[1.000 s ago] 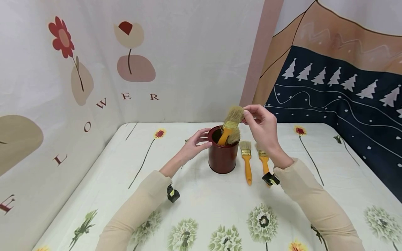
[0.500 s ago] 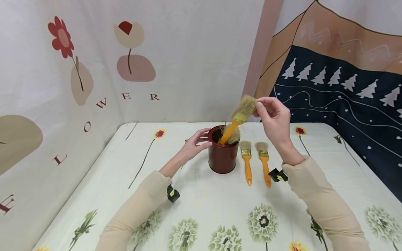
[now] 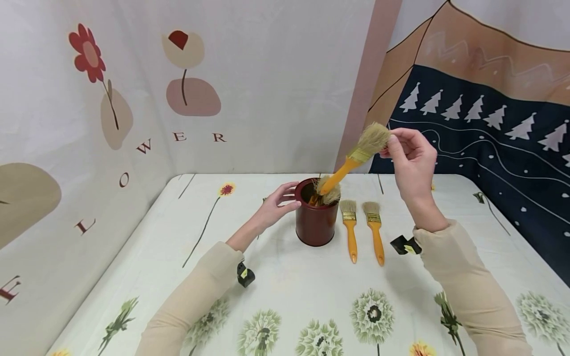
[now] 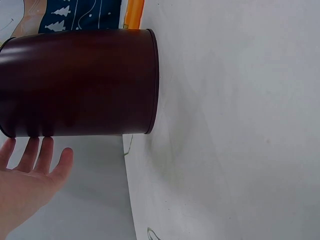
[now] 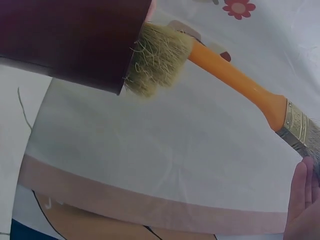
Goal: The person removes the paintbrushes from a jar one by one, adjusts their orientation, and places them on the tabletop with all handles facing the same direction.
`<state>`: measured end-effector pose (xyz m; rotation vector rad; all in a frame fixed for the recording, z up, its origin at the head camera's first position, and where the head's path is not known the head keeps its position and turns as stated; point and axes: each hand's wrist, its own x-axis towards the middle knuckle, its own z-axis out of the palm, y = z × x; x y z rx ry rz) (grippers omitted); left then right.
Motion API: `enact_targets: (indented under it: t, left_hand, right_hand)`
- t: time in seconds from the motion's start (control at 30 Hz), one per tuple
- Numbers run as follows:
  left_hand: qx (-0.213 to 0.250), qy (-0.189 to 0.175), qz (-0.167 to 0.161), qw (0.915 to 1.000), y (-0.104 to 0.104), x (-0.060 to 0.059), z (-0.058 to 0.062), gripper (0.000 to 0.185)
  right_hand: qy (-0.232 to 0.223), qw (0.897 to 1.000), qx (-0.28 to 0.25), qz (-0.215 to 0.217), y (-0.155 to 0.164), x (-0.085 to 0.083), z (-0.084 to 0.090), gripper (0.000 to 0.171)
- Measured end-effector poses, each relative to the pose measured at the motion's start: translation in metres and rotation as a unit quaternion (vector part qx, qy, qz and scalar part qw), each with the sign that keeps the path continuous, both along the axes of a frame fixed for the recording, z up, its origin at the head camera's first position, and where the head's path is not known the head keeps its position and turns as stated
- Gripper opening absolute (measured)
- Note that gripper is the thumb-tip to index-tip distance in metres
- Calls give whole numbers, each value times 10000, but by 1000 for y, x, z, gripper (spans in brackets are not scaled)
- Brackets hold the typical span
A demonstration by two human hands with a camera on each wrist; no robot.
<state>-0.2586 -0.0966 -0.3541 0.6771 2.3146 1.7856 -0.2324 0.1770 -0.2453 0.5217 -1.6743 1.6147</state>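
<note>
A dark red can (image 3: 315,225) stands upright on the table, with brush bristles (image 3: 331,190) showing above its rim. My left hand (image 3: 277,206) rests its fingertips against the can's left side, the fingers fairly straight, as the left wrist view also shows along the can wall (image 4: 80,82). Above and right of the can, my right hand (image 3: 414,163) pinches a paintbrush (image 3: 356,155) by its bristles. Its orange handle (image 5: 240,85) slants down toward the can, the end over the opening. Two more orange-handled paintbrushes, a nearer one (image 3: 351,232) and another (image 3: 375,235), lie right of the can.
The table is covered by a white cloth (image 3: 285,296) printed with flowers. Behind it hangs a pale printed curtain (image 3: 267,99), and a dark tree-patterned cloth (image 3: 481,133) hangs at the right.
My right hand has moved up and to the right, drawing the paintbrush out of the can handle last. The left hand and the can have stayed put.
</note>
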Motion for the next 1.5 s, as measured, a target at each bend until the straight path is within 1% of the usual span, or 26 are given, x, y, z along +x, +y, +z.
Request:
enact_targets:
  t: [0.13,0.27,0.37,0.47,0.57,0.6,0.8,0.83,0.97,1.07,1.13,1.3,1.4,1.5]
  left_hand:
    - [-38,20,-38,10000,1,9,12,54]
    - [-78,-8,-5,10000,2,11,14,55]
    - [-85,-6,3,10000,2,12,15,55]
    - [-83,-26,-9,10000,2,11,15,55]
    - [-53,-1,-34,10000,1,10,13,55]
    - [-15,-15,-47,10000,1,7,10,55]
    - [55,-21,-3,10000,-2,-8,-9,55]
    - [33,13,19,10000,-2,-8,-10,55]
    - [-10,103,77,9999,-2,-9,-12,55]
    - [-14,99,104,9999,-1,-8,-12,54]
    - [13,93,94,9999,-1,-8,-13,53]
    - [26,59,71,10000,-2,-9,-13,53]
    - [23,31,45,10000,-2,-9,-12,54]
    - [40,23,20,10000,-2,-8,-11,56]
  right_hand:
    - [98,9992,-370,125,5,0,3,11]
    - [120,9945,-971,376,11,0,6,12]
    - [99,9925,-1169,356,16,1,8,14]
    - [47,9923,-1223,206,21,2,9,14]
    - [41,9922,-1245,78,26,2,9,15]
    - [51,9922,-1247,39,28,2,9,15]
    - [-67,9935,-1115,-205,36,0,7,15]
    - [-119,9941,-1038,-283,38,0,7,14]
    - [-347,9950,-742,-565,42,-3,3,12]
    - [-558,9942,-516,-760,45,-6,0,10]
    - [-685,9936,-476,-761,48,-8,-2,11]
    - [-891,9930,-499,-600,55,-13,-9,10]
    - [-1068,9912,-296,-726,58,-15,-13,10]
    - [-1313,9871,-32,-915,61,-18,-17,11]
